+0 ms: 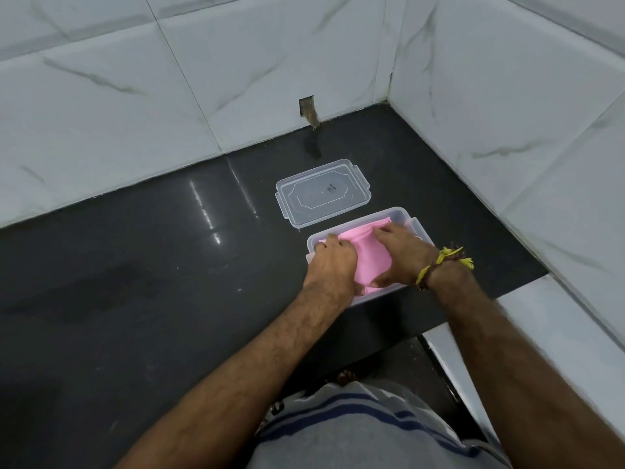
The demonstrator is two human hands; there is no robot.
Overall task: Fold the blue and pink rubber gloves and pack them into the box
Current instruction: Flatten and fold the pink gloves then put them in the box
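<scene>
Hands [333, 262] [399, 255] press pink glove [370, 255] into box [411, 223]; lid [323, 192] just behind.

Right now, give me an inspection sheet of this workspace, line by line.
Surface: glossy dark stone counter, with a duller smudged patch at its left.
Job's things: pink rubber glove lying inside the clear plastic box; no blue glove in sight.
Clutter: clear plastic lid lying flat behind the box, apart from it.
Hands: left hand and right hand both pressing the pink glove down into the box; fingertips partly hidden.
Cables: nothing seen.
Surroundings: white marble-pattern wall tiles; small rectangular hole in wall above the counter.
</scene>
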